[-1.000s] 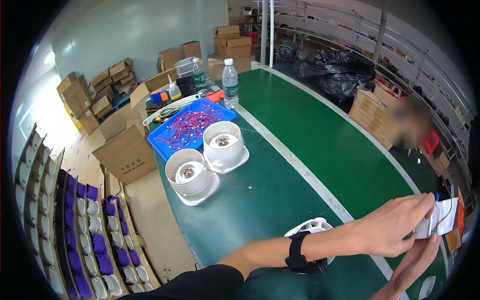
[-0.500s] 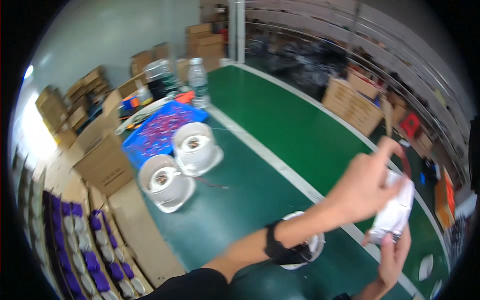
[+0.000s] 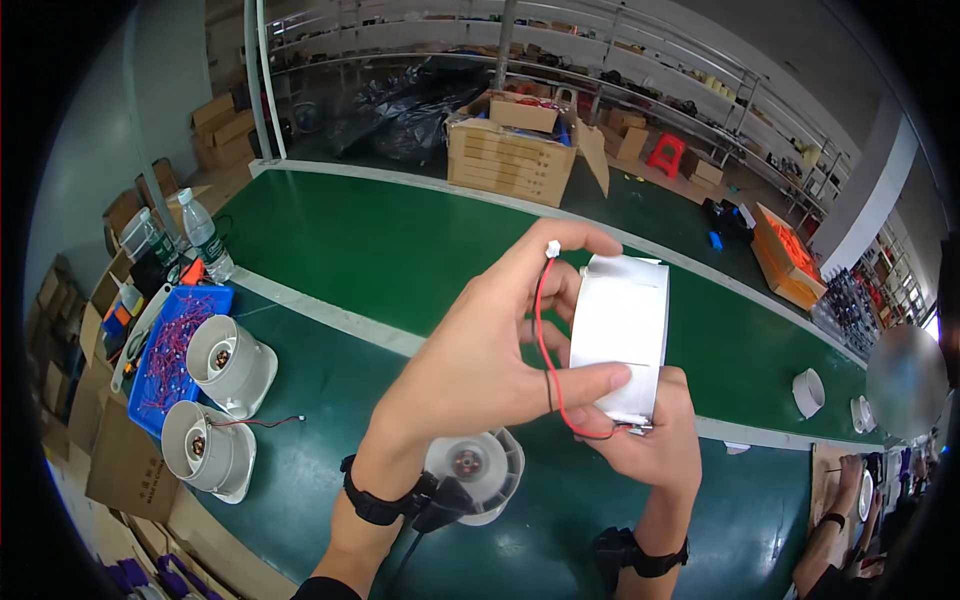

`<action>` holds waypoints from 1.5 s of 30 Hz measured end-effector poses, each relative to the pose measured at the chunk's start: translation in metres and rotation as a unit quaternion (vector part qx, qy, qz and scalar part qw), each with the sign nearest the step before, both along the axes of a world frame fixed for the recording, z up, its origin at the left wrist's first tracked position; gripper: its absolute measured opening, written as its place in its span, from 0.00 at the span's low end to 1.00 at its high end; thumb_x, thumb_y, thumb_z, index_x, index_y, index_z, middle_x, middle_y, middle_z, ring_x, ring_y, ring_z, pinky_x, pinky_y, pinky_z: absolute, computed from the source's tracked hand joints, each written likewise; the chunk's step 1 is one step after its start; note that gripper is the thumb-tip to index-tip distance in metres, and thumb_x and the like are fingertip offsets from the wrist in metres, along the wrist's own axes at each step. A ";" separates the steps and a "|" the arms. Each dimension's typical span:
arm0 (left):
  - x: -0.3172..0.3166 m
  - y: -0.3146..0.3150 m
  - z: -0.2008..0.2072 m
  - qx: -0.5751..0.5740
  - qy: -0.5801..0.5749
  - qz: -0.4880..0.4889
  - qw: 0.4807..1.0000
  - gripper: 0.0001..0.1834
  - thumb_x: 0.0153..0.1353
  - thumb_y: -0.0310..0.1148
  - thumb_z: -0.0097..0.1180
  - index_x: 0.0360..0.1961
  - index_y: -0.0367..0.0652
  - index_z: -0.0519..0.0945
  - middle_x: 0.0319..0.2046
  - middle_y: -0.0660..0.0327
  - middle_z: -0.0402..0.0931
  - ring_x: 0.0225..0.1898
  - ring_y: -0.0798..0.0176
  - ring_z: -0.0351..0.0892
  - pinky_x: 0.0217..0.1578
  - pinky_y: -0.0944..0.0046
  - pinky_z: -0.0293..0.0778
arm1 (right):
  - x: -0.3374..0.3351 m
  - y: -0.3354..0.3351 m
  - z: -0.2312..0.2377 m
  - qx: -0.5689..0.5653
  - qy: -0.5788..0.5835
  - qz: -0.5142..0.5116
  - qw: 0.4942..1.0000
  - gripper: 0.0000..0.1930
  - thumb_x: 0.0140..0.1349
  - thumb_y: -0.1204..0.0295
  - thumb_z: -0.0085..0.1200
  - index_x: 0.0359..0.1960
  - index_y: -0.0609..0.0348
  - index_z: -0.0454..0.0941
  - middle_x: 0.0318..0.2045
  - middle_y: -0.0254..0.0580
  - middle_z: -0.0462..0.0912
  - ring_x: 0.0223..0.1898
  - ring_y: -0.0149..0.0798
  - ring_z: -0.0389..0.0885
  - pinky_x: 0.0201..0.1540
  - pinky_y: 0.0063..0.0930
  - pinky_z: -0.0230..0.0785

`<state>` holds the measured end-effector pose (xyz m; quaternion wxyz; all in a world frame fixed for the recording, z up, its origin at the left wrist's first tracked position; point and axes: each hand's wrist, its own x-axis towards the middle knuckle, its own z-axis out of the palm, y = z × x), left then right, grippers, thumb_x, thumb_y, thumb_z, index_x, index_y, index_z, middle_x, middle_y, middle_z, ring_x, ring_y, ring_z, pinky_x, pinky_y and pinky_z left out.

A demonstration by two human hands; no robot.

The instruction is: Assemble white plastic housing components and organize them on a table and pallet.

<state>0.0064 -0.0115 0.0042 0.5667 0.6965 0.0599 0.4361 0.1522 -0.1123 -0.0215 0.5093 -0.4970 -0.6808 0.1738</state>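
A white motor housing (image 3: 620,310) is held up in front of me, its smooth side facing me. My left hand (image 3: 480,350) is closed on its left side, thumb pressed on the face. My right hand (image 3: 650,430) grips it from below and the right, with its fingers partly hidden behind it. A red and black wire lead (image 3: 541,320) leaves the lower end, loops over my left hand and ends in a small white plug (image 3: 553,247). Beneath my hands, a round white part with a copper-coloured centre (image 3: 468,464) lies on the green table, partly covered by my left wrist strap.
Two white housings (image 3: 225,365) with copper coils stand at the left, by a blue tray (image 3: 222,298) of wire leads. Water bottles (image 3: 205,240) stand behind. A white ring (image 3: 808,393) lies at the right, near another person's hand (image 3: 848,480). A carton (image 3: 510,160) sits beyond the table.
The view has swung to the right. The white housing now stands upright before me, its wire lead showing. My left hand has moved from its upper end to its left side.
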 end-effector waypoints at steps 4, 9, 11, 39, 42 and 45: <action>-0.005 -0.001 0.006 -0.002 0.075 0.071 0.995 0.28 0.52 0.26 0.67 0.53 0.38 0.69 0.20 0.67 0.75 0.22 0.80 0.70 0.22 0.78 0.62 | 0.004 -0.004 0.008 0.037 -0.096 0.014 0.995 0.07 0.43 0.77 0.68 0.24 0.64 0.81 0.19 0.39 0.83 0.20 0.37 0.82 0.26 0.24 0.70; -0.020 0.008 0.013 -0.044 0.137 0.070 0.987 0.20 0.57 0.31 0.64 0.49 0.38 0.72 0.15 0.68 0.73 0.15 0.81 0.65 0.17 0.77 0.56 | -0.002 -0.003 0.007 0.022 -0.144 0.057 0.988 0.08 0.41 0.77 0.68 0.25 0.63 0.83 0.20 0.42 0.82 0.21 0.41 0.82 0.26 0.26 0.70; -0.023 0.012 0.014 -0.061 0.166 0.028 0.984 0.15 0.63 0.37 0.58 0.45 0.38 0.75 0.14 0.68 0.72 0.15 0.81 0.65 0.15 0.76 0.56 | 0.004 -0.001 0.004 0.077 -0.166 0.115 0.976 0.07 0.47 0.71 0.68 0.23 0.59 0.83 0.13 0.38 0.76 0.15 0.40 0.75 0.20 0.30 0.64; -0.012 0.028 -0.006 0.106 0.139 0.237 0.956 0.21 0.59 0.30 0.59 0.53 0.38 0.72 0.39 0.58 0.80 0.40 0.66 0.79 0.35 0.69 0.73 | 0.065 0.051 -0.086 -0.087 -0.198 -0.200 0.956 0.24 0.53 0.69 0.63 0.52 0.63 0.75 0.44 0.54 0.79 0.48 0.53 0.77 0.51 0.38 0.71; -0.013 0.031 -0.009 0.108 0.135 0.240 0.955 0.20 0.58 0.30 0.58 0.52 0.38 0.74 0.37 0.57 0.81 0.39 0.65 0.80 0.36 0.68 0.74 | 0.017 0.046 -0.102 -0.276 -0.193 0.041 0.941 0.27 0.55 0.60 0.61 0.53 0.65 0.76 0.41 0.55 0.81 0.42 0.52 0.81 0.44 0.37 0.74; -0.014 0.032 -0.007 0.119 0.123 0.240 0.956 0.18 0.57 0.30 0.57 0.49 0.37 0.76 0.36 0.56 0.81 0.39 0.65 0.80 0.35 0.68 0.75 | 0.002 0.046 -0.127 -0.336 -0.205 0.121 0.911 0.27 0.56 0.57 0.58 0.52 0.65 0.76 0.40 0.55 0.82 0.36 0.49 0.82 0.40 0.36 0.75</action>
